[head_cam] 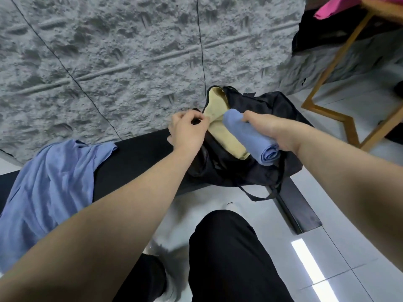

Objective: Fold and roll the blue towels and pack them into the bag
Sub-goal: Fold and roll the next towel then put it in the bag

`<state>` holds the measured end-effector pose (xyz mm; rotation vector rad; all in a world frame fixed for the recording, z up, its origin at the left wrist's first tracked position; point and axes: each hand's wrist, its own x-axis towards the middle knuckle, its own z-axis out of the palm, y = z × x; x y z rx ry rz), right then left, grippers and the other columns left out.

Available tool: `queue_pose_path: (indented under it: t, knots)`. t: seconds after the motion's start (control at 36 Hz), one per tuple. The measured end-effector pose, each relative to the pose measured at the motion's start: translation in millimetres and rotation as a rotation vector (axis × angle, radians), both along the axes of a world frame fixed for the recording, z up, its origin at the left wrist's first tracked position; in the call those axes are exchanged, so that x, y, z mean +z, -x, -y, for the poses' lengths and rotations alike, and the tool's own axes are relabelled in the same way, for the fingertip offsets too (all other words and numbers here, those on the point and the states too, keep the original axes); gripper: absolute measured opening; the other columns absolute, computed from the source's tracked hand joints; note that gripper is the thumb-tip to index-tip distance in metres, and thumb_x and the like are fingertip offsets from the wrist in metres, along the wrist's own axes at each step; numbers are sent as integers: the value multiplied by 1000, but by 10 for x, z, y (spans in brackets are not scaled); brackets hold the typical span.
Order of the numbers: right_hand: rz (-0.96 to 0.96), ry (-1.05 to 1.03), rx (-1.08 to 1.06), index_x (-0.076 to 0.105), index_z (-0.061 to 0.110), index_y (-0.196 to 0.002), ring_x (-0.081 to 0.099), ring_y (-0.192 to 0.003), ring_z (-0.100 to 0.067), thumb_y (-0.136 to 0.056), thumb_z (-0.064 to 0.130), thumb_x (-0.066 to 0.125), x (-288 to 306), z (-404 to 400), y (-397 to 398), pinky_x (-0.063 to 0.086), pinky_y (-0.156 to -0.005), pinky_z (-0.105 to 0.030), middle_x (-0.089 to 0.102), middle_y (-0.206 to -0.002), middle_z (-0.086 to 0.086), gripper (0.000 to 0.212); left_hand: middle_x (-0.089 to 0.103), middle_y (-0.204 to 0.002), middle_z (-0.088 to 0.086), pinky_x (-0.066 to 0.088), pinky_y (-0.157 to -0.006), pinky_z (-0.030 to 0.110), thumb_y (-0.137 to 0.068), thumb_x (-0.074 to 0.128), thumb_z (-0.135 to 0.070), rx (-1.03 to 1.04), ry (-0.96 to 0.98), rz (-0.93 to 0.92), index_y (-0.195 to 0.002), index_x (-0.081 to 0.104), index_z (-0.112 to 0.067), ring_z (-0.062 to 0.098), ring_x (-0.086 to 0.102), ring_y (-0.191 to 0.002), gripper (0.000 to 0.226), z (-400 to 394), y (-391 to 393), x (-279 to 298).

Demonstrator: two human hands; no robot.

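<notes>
Left hand is pinching the black bag rim, holding its mouth wide at the bench end. Right hand is gripping one rolled blue towel over the opening; one loose blue towel is lying draped over the bench's left edge.

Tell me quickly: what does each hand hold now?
Left hand: closed, pinching the edge of the bag.
Right hand: closed, holding the rolled towel.
</notes>
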<state>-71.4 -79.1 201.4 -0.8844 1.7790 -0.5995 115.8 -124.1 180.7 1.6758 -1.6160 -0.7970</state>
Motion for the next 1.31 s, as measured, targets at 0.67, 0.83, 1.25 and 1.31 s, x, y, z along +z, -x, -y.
queue_pose_path:
  t: [0.67,0.83,1.25,1.31]
  knots:
    - [-98,20,186,52,3,-134,45,-99,-17,-104,17,35,-755,882,-433,39,-83,-28,52,-119,-13,37,62,-119,-15,39,-64,15,-90,52,-3,-225,-183,-322,-129,56,-36,4,52,-81,51,291,-185,-203]
    - [-117,117,34,34,18,-148,43,-127,-27,-105,25,34,-825,1062,-451,32,-89,-30,42,-146,-6,44,63,-98,-12,35,-52,20,-88,46,0,-230,-137,-306,-102,62,-38,4,42,-55,43,224,-206,-259]
    - [-27,66,-42,34,19,-149,50,-122,-30,-103,30,39,-951,1049,-612,44,-91,-32,50,-140,-10,48,24,-144,-20,30,-88,6,-91,65,-40,-230,-121,-257,-146,27,-52,-12,36,-121,68,-7,-313,-385]
    - [-16,69,-20,40,20,-144,53,-113,-28,-103,28,40,-962,1015,-581,44,-85,-31,54,-131,-6,42,17,-144,-25,28,-97,18,-89,64,-47,-197,-243,-334,-149,16,-55,-6,31,-125,77,-67,-332,-439]
